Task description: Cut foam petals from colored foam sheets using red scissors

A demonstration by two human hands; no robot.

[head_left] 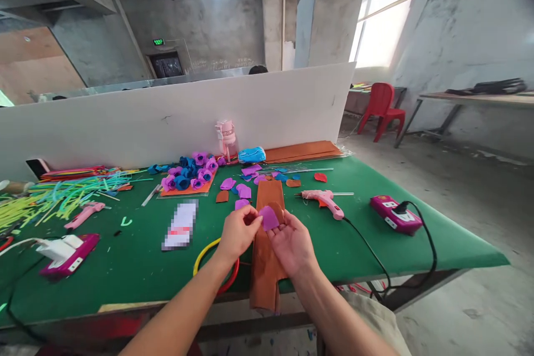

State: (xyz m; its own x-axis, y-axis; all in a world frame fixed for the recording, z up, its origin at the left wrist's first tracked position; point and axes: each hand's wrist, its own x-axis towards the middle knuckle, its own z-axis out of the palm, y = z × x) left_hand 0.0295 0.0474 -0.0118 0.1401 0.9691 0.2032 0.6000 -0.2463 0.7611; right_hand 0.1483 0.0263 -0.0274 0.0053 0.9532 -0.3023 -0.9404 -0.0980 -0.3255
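Hands (238,233) (294,242) on petal (269,219), labelled power strip (408,225)

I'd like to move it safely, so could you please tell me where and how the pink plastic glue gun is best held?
Probably by its handle, coming from the near right: the pink plastic glue gun lies with that handle slanting nearer and rightward, its nozzle pointing left, away. Mind the thin black cord at the handle's end.

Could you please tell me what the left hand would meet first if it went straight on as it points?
Beyond the purple petal it pinches, the left hand would probably first meet the brown petal by the right hand, though depth is unclear.
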